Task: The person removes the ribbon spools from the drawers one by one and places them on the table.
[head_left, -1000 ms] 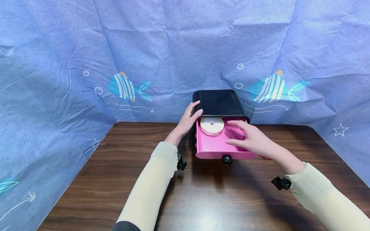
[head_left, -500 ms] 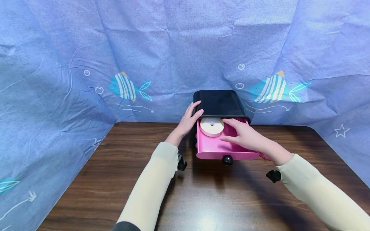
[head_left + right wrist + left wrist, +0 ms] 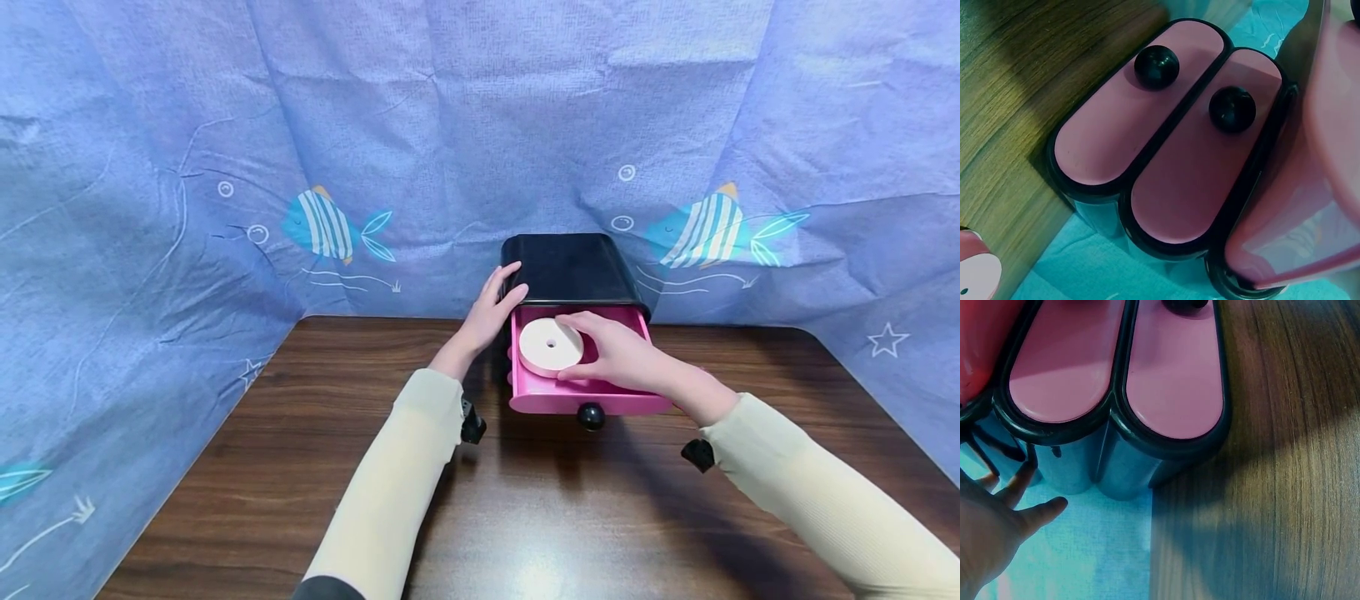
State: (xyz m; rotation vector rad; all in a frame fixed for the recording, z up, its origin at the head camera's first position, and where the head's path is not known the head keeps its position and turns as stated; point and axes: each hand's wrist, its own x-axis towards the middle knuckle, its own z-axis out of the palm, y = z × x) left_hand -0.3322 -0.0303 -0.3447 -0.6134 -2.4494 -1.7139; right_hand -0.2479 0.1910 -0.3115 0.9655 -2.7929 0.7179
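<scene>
A black drawer cabinet [image 3: 572,265] has its pink top drawer [image 3: 540,404] pulled out, with a round black knob in front. Inside the drawer is a white disc-shaped spool [image 3: 542,348] with a small centre hole, its face tilted toward the front. My right hand [image 3: 618,354] reaches over the drawer and pinches the spool's right side between thumb and fingers. My left hand [image 3: 483,321] rests on the cabinet's left side and top edge, fingers spread; in the left wrist view this hand [image 3: 994,525] lies along the cabinet's side. The right wrist view shows no hand.
Two closed pink drawers [image 3: 1141,103] with black knobs sit below the pulled-out one. A white-faced round thing with a pink side [image 3: 977,275] is on the brown wooden table [image 3: 337,467], at the right wrist view's corner. A blue fish-print cloth [image 3: 465,125] hangs behind.
My right hand has moved left over the drawer and taken hold of the spool. The spool has shifted toward the drawer's front and tilted up. My left hand has stayed in place.
</scene>
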